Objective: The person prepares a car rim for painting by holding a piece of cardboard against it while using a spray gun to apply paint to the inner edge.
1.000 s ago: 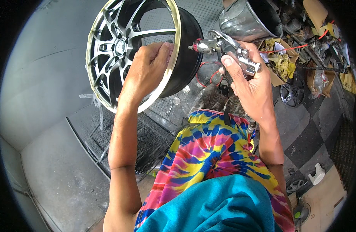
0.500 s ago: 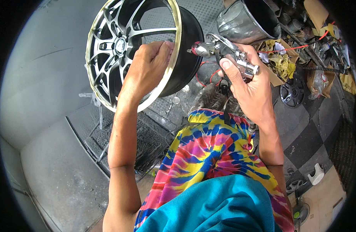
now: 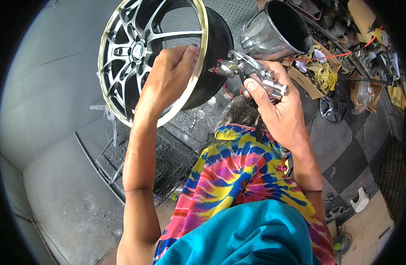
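My left hand (image 3: 171, 73) is closed on the near right edge of an alloy wheel (image 3: 218, 46), which has silver and black spokes and a yellowish-white band around its face. The fingertips are partly hidden at the rim. To the right of it, my right hand (image 3: 280, 104) is wrapped round a chrome spray gun (image 3: 251, 70). The gun's red-ringed nozzle points left, close to the wheel's black barrel. An open grey cup (image 3: 260, 35) with a dark inside tilts away on the gun's far side.
A stand (image 3: 110, 117) shows below the wheel. Behind the gun, a cardboard box (image 3: 306, 81) holds crumpled yellow paper, and a red hose (image 3: 340, 54) runs past it. A dark wheel cover (image 3: 333, 107) lies on the floor at right. A grey wall (image 3: 48, 88) borders the left.
My right hand has brought the spray gun left and a little nearer to me, and the grey cup has shifted with it. My left hand stays on the wheel, which barely moves.
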Demonstrator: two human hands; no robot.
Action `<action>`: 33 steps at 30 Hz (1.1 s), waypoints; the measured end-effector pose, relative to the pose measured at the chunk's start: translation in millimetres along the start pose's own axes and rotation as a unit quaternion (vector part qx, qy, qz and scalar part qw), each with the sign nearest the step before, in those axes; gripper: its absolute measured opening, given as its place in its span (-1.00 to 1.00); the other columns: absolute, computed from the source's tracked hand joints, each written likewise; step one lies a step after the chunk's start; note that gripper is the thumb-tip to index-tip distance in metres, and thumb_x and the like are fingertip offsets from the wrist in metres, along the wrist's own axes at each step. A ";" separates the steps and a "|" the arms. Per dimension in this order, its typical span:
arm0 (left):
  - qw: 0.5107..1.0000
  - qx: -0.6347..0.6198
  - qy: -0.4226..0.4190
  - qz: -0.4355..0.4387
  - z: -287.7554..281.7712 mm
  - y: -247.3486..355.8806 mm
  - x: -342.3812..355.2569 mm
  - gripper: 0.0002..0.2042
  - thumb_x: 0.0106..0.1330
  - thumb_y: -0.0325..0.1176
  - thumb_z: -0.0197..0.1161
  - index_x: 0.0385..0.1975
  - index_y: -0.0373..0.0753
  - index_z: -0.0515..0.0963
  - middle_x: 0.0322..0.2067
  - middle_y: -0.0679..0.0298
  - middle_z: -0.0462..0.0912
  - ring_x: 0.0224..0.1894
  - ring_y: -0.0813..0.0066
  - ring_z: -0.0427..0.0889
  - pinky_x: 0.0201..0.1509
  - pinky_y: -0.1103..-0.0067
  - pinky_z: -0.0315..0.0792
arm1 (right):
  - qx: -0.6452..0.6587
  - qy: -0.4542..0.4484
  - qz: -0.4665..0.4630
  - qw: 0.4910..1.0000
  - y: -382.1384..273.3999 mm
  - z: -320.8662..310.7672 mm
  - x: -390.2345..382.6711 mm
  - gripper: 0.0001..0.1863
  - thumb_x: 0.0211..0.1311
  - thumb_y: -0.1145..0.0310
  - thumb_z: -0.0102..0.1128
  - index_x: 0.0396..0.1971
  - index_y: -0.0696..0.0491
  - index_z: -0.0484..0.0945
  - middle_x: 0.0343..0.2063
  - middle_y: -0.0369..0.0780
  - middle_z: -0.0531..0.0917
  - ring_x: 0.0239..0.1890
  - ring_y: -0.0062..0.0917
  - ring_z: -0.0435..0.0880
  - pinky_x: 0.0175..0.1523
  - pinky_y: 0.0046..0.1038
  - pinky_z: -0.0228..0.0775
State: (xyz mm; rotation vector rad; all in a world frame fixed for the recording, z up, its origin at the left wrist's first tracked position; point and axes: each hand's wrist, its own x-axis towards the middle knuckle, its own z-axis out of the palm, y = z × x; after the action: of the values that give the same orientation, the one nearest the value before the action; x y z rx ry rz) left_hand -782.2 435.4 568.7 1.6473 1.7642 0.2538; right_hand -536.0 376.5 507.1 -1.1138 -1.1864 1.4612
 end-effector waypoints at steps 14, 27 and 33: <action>1.000 -0.024 0.001 -0.005 1.3 -2.3 3.2 -0.55 0.77 -0.21 0.01 0.14 -0.54 0.68 -0.12 0.03 0.83 -0.05 0.35 0.82 0.18 0.44 0.70 | 0.011 -0.052 0.020 0.998 -1.4 6.7 -13.5 -0.61 0.54 0.33 0.37 0.21 0.19 0.57 -0.07 -0.08 0.80 -0.02 -0.44 0.80 0.11 -0.35 0.61; 0.997 -0.048 0.046 0.025 5.7 -9.5 3.6 -0.55 0.66 -0.11 0.10 0.05 -0.43 0.73 -0.35 -0.19 0.75 -0.26 0.12 0.81 -0.03 0.29 0.60 | 0.004 -0.021 0.000 1.000 3.1 4.9 -8.6 -0.64 0.55 0.34 0.38 0.19 0.17 0.58 -0.10 -0.10 0.80 -0.05 -0.49 0.80 0.08 -0.39 0.61; 1.000 -0.016 -0.001 -0.001 0.4 -2.2 1.5 -0.56 0.77 -0.21 0.01 0.15 -0.52 0.69 -0.11 0.08 0.83 -0.05 0.42 0.80 0.18 0.47 0.70 | 0.009 0.012 -0.025 1.000 0.3 0.5 -2.2 -0.68 0.56 0.34 0.37 0.14 0.16 0.59 -0.19 -0.17 0.80 -0.13 -0.56 0.79 0.00 -0.43 0.61</action>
State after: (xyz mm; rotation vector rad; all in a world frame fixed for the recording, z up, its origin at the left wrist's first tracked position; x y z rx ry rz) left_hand -783.7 436.4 566.6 1.6218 1.7506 0.2781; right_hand -536.2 374.3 507.0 -1.0792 -1.1730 1.4151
